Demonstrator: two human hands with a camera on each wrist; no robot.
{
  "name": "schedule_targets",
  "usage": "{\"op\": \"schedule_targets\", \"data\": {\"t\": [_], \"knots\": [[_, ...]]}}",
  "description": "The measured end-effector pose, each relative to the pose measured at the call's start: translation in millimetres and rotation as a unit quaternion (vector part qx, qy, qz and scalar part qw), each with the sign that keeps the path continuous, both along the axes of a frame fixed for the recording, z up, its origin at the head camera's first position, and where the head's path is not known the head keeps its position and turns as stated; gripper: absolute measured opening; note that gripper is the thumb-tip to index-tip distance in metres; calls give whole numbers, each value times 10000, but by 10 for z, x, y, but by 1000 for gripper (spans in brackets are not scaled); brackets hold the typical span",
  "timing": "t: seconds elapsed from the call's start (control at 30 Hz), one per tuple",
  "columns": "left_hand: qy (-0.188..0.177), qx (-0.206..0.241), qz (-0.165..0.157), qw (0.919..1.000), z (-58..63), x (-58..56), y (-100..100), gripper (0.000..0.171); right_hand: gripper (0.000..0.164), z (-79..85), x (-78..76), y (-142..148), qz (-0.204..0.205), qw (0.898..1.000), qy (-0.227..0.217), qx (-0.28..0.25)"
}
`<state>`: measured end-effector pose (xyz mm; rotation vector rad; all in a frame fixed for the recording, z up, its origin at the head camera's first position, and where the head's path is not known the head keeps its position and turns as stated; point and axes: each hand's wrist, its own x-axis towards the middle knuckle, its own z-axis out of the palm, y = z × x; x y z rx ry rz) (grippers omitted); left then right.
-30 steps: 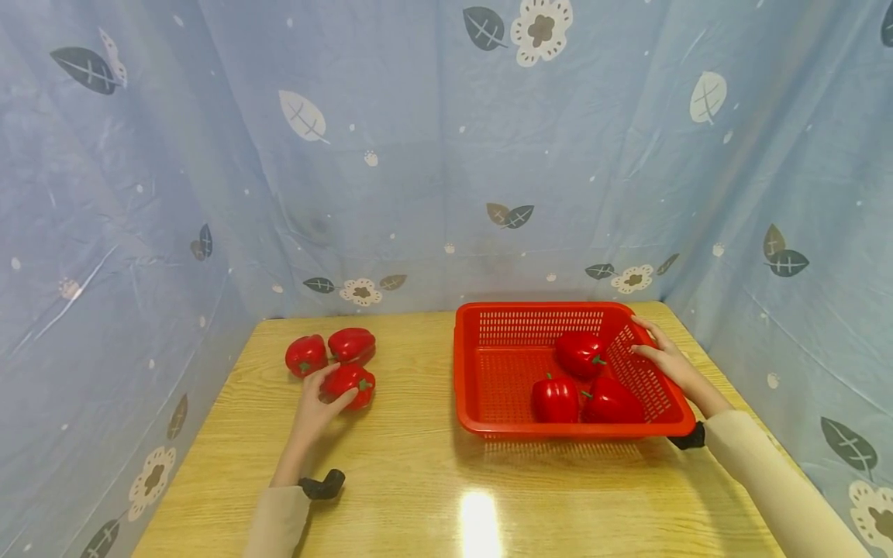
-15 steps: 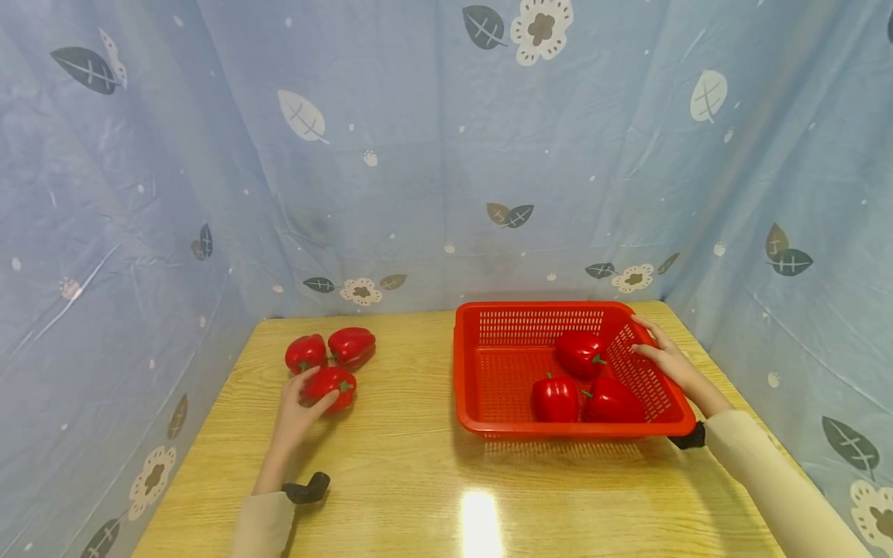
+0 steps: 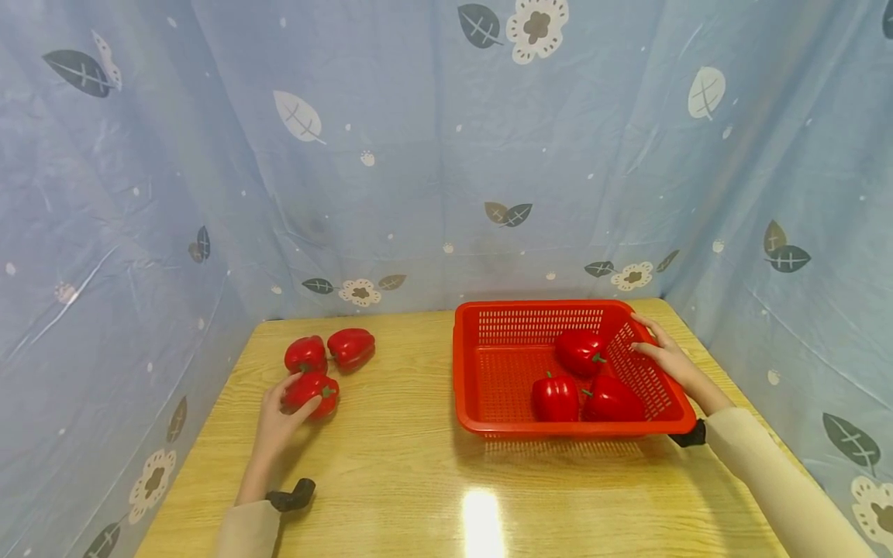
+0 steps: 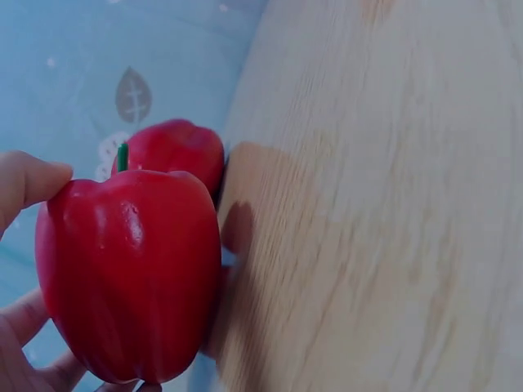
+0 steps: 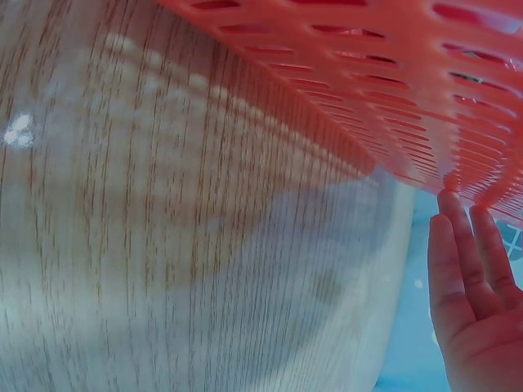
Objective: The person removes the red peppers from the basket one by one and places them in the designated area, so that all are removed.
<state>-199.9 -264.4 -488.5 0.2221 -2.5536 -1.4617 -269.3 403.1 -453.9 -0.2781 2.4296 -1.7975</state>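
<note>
My left hand (image 3: 275, 418) grips a glossy red bell pepper (image 3: 307, 394) with a green stem, at the table's left. In the left wrist view, thumb and fingers lie on opposite sides of this bell pepper (image 4: 131, 278); whether it touches the table I cannot tell. Just behind it are two more bell peppers, one left (image 3: 305, 353) and one right (image 3: 352, 346). At the right, my right hand (image 3: 671, 361) holds the side rim of a red plastic basket (image 3: 466, 372), thumb over the inside. The right wrist view has its fingers (image 5: 458, 269) extended along the basket's slotted outer wall (image 5: 392, 90).
Three bell peppers (image 3: 556, 399) lie inside the basket, toward its right half. Bare wood tabletop (image 3: 405, 434) stretches between the left hand and the basket. A blue patterned curtain (image 3: 391, 178) surrounds the back and sides.
My left hand has moved left and slightly nearer with the bell pepper it grips, drawing it away from the right-hand pepper behind. The right hand and the basket have stayed in place.
</note>
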Motion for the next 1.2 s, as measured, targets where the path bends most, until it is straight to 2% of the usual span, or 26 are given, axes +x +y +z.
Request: {"op": "schedule_targets", "data": {"t": [0.43,0.93,1.2], "knots": [[-115,-61,36,9999,-11,43,-99,71,60,-8,6,15,-64,9998,-193,40],[-226,-7,-46,9997,-10,42,-151,71,60,7,30,1,-73,10000,-22,61],[-278,-25,3,9996,16,39,-143,71,59,55,40,-21,-2,9999,-104,-69]]}}
